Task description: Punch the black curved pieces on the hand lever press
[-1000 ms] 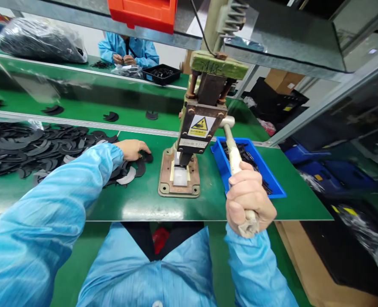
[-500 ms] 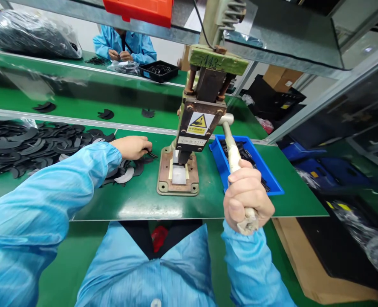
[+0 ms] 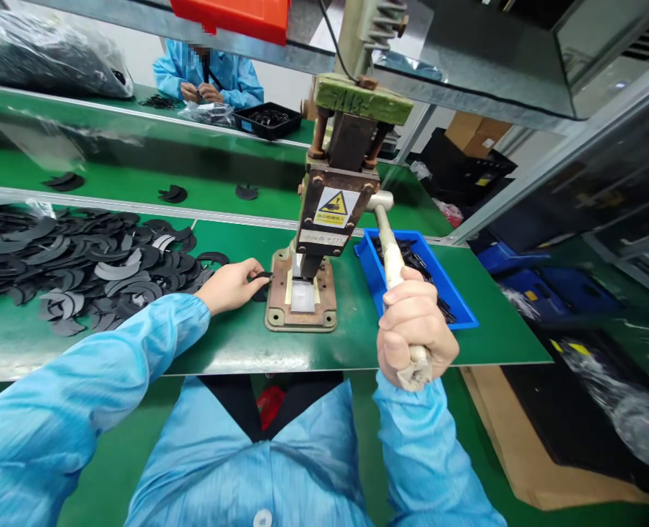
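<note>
Pinching a thin curved black piece (image 3: 261,277) at the left edge of the green-and-brown metal press (image 3: 337,176), the left hand (image 3: 230,284) reaches forward in the head view, grip closed. That piece seems not yet seated; a large heap of black crescents (image 3: 110,256) lies left, dark parts (image 3: 412,258) in the blue plastic bin (image 3: 369,267) right, suggesting work midway. The right hand (image 3: 418,322) points forward, fist clamped around the pale wrapped lever (image 3: 391,255).

The left arm (image 3: 115,377) reaches forward in a long slant, and the left hand (image 3: 228,284), its back turned upward, seems pinched closed, though its tips are small to see, while the right arm (image 3: 426,454) points forward, the right hand (image 3: 420,322) curled in a fist.
</note>
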Demonstrator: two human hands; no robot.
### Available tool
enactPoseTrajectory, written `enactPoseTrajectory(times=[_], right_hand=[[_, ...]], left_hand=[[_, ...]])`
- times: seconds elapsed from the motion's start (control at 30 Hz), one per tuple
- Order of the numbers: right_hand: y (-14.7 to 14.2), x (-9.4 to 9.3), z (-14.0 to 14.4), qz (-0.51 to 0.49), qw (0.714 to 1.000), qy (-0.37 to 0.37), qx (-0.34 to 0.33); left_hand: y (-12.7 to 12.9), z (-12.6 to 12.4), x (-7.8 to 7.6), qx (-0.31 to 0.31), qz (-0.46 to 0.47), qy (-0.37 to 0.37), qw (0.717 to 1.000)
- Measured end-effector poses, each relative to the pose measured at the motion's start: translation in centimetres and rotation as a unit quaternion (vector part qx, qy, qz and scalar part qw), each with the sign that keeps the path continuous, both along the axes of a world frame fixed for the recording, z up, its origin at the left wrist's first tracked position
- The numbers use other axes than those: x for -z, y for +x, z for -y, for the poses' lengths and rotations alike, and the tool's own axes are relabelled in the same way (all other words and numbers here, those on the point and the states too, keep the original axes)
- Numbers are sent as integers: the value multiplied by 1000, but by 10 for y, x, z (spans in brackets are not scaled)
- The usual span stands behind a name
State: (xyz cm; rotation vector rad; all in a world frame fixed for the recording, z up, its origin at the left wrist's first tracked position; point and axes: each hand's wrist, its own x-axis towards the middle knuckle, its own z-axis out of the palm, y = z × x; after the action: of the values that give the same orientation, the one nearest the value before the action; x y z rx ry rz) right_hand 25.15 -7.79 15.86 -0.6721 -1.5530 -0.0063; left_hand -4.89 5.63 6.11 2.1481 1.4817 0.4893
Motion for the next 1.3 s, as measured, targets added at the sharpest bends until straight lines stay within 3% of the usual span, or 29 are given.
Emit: enactPoseTrajectory(times=[0.2, 0.37, 0.57, 0.67, 0.87, 1.3], right_hand=[[-2, 2, -5, -23, 999, 32, -29], [-1, 3, -4, -12, 1000, 23, -18], [-2, 4, -4, -15, 999, 26, -16], [-3, 4, -4, -17, 999, 27, -17], [-2, 5, -3, -8, 1000, 18, -22], [-3, 6, -1, -20, 1000, 10, -11]], left_hand=[[-2, 31, 10, 5, 67, 74, 995], [-1, 34, 15, -3, 136, -35, 990], [15, 5, -19, -25, 268, -194, 943], [35, -5, -26, -24, 308, -256, 916], [63, -11, -24, -15, 301, -338, 892], [85, -16, -44, -77, 191, -364, 908]])
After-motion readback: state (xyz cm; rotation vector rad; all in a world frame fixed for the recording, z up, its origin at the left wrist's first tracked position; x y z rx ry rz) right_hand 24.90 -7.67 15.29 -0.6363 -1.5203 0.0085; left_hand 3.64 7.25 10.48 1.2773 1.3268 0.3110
